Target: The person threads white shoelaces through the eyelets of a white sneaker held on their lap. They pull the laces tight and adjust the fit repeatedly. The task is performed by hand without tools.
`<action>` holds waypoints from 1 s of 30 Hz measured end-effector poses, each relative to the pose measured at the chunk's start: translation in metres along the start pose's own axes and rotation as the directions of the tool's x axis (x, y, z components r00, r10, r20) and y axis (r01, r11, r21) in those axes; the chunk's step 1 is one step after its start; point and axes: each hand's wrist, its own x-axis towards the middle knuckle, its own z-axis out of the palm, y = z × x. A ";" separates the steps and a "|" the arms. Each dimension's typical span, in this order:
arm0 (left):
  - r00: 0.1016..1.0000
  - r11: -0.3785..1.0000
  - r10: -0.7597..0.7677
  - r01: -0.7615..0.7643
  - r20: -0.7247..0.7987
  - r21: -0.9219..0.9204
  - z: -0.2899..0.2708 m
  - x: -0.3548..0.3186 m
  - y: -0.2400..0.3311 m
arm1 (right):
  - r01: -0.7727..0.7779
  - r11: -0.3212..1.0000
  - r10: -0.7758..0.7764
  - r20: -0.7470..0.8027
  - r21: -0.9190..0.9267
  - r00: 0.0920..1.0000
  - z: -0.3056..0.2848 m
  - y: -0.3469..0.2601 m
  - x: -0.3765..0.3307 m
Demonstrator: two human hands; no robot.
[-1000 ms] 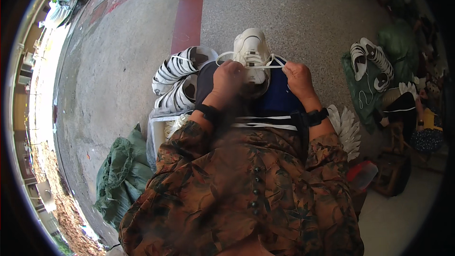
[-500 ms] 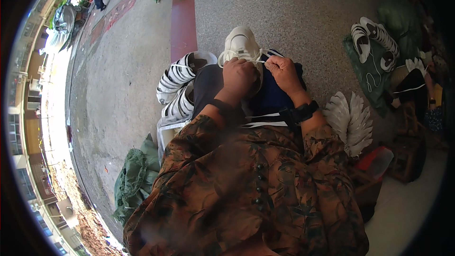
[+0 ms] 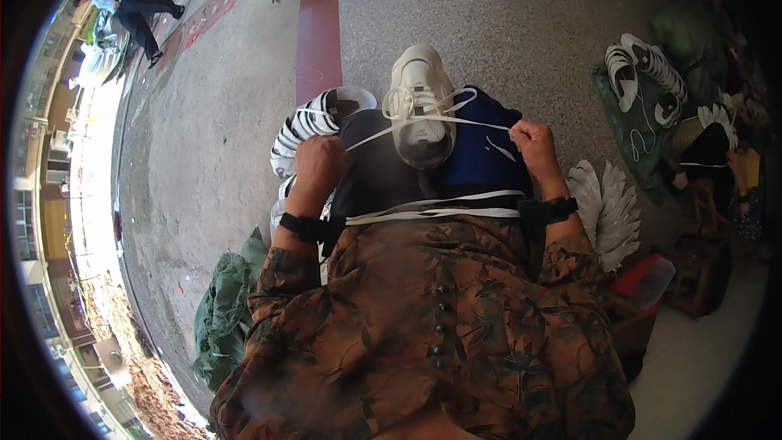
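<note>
Between my knees a cream-white sneaker (image 3: 420,81) rests with its toe pointing away from me and its opening toward me. My left hand (image 3: 320,160), left of the shoe, is closed on one end of the white shoelace (image 3: 432,120). On the other side my right hand (image 3: 533,145) pinches the other end. The lace runs nearly straight across the tongue between both hands, with loose loops lying over the shoe's front. More white laces (image 3: 432,208) lie across my lap.
Stacked white shoes (image 3: 307,128) stand by my left leg, beside a green sack (image 3: 226,305). White shoe pieces (image 3: 604,213) fan out at my right. Several shoes (image 3: 643,73) lie on green sacking. A person (image 3: 134,12) walks at far left; another sits at far right.
My hands have moved apart from over the shoe, left and right, drawing the lace out wide. The person at far left has come nearer.
</note>
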 end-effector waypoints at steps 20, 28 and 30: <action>0.990 0.910 0.099 -0.131 -0.098 -0.394 0.026 0.030 0.056 | -0.172 0.338 -0.211 0.253 0.925 0.944 0.025 -0.043 0.015; 0.990 0.759 -0.133 0.078 -0.036 -0.646 0.009 -0.014 -0.029 | -0.009 0.409 0.170 -0.066 0.912 0.983 -0.067 0.041 -0.011; 0.988 0.726 -0.151 0.092 -0.028 -0.682 0.011 -0.020 -0.037 | -0.107 0.621 0.178 -0.007 0.776 0.984 -0.061 0.038 -0.014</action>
